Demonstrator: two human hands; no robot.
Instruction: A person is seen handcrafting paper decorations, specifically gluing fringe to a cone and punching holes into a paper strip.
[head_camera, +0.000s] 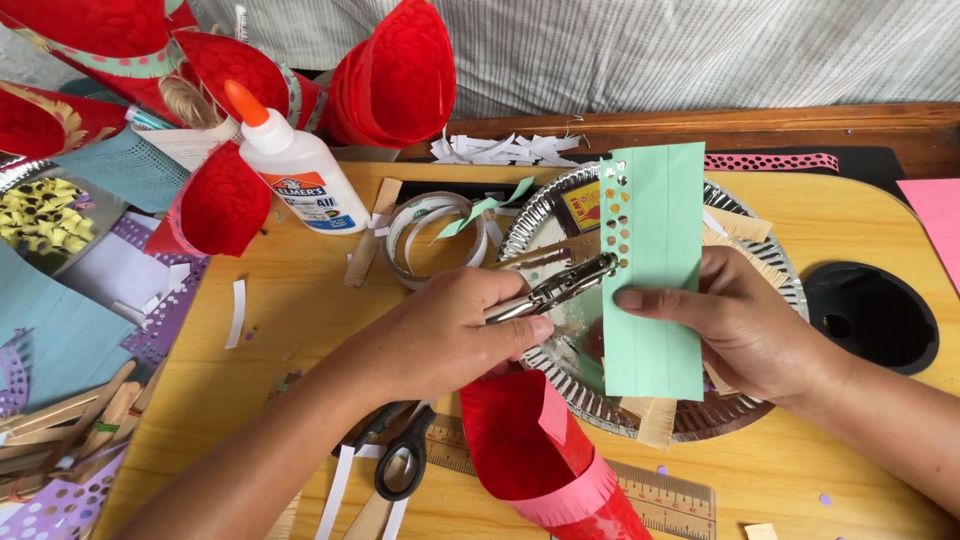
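Left hand (450, 335): fingers wrapped tight around a metal hole punch (555, 290), its tip biting the left edge of a green paper strip (655, 270). Right hand (745, 325): fingers pinch that strip upright over a silver foil plate (750, 415) holding paper scraps. Beyond, on the counter (300, 340): tape roll (430, 235), glue bottle (295, 165).
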